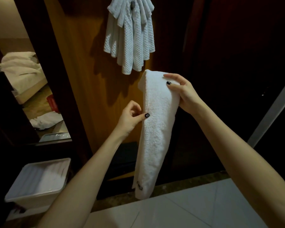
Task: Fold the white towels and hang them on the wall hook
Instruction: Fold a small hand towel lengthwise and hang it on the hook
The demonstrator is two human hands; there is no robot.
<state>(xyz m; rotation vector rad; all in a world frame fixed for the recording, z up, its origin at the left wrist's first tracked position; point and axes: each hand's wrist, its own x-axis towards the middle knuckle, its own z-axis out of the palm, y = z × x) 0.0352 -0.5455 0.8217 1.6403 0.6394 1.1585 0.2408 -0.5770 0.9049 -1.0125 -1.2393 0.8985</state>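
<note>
**Status.** I hold the towel (156,129) in the air in front of the wood panel (82,79), folded into a long strip and hanging upright. Its top end is just below and to the right of the hung towels (130,38). Its lower end hangs free above the floor (196,203).

**Grip.** My right hand (183,92) grips the top end, with the thumb on the front face and the fingers curled over the fold. My left hand (130,117) pinches the left edge at mid-height between thumb and fingertip.

**Faults to expect.**
- If the left pinch releases before the strip is over the hook (133,4), the layers will probably slide apart and the fold will open.
- The hook is almost buried under the hung towels. A blind placement may catch only cloth, and the towel would slip off.
- Pushing the new towel in may drag a hung towel off the hook.
- The free lower end may swing and pull the strip out of line as I lift it.

**Surroundings.** A white bin (38,178) stands low on the left, well apart from the towel. A bed (21,68) shows beyond the panel on the left. The only obstruction on the way up is the bunch of hung towels itself.
</note>
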